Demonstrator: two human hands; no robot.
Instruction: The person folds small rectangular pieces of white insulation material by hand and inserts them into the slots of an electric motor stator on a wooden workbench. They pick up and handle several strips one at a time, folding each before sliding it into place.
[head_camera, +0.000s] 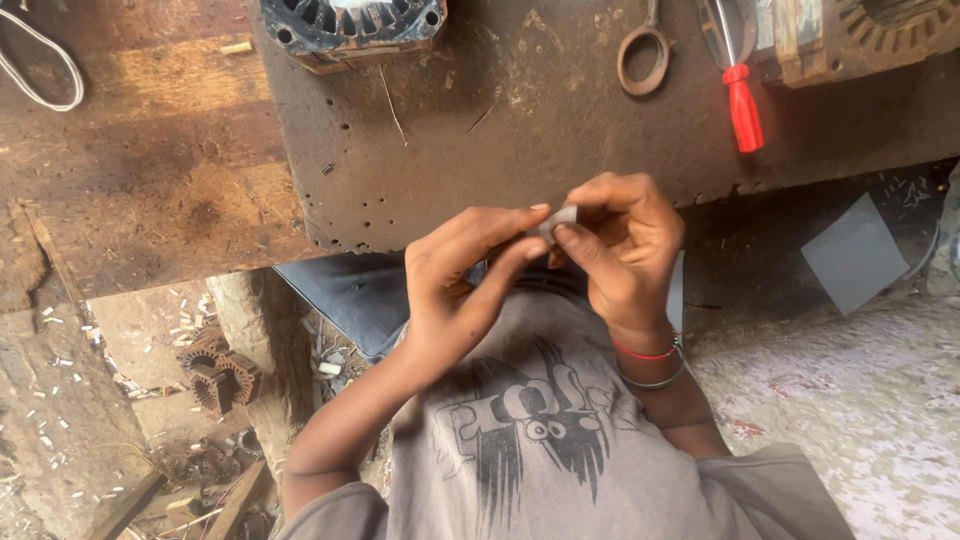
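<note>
A small pale grey strip of paper-like sheet (556, 220) is pinched between the fingertips of both my hands, just in front of the near edge of the worn brown workbench (500, 160). My left hand (462, 270) holds it from the left with thumb and forefinger. My right hand (622, 245) grips it from the right; that wrist carries a red thread and a thin bangle. Most of the strip is hidden by my fingers.
On the bench lie a red-handled screwdriver (742, 100), a pair of scissors (642, 55) and two motor stators: one at the top middle (350, 25), one at the top right (890, 35). A grey sheet (855, 250) lies on the floor at right. Scrap stators (215, 370) sit lower left.
</note>
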